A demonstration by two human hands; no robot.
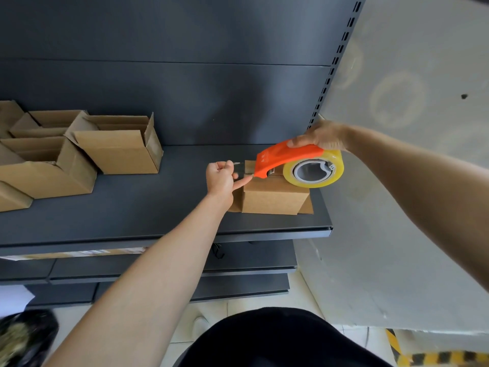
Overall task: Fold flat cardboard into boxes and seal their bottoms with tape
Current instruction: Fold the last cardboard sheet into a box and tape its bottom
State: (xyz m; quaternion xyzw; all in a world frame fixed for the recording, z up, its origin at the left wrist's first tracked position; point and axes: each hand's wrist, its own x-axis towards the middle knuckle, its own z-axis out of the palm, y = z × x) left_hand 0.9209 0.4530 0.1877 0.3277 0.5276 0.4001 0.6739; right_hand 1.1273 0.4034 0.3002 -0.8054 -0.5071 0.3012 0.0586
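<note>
- A small brown cardboard box (275, 198) sits near the right end of a dark grey metal shelf (158, 207).
- The right hand (321, 136) grasps an orange tape dispenser (287, 157) with a clear yellowish roll, resting on the box top.
- The left hand (221, 178) is curled, with one finger touching the box's upper left edge. Whether it pinches tape, I cannot tell.

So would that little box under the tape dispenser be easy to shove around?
Probably light: the small box looks like thin cardboard, likely empty. It might slide on the smooth shelf, though the tape dispenser in the right hand rests on it. Its splayed flaps would likely bend.
</note>
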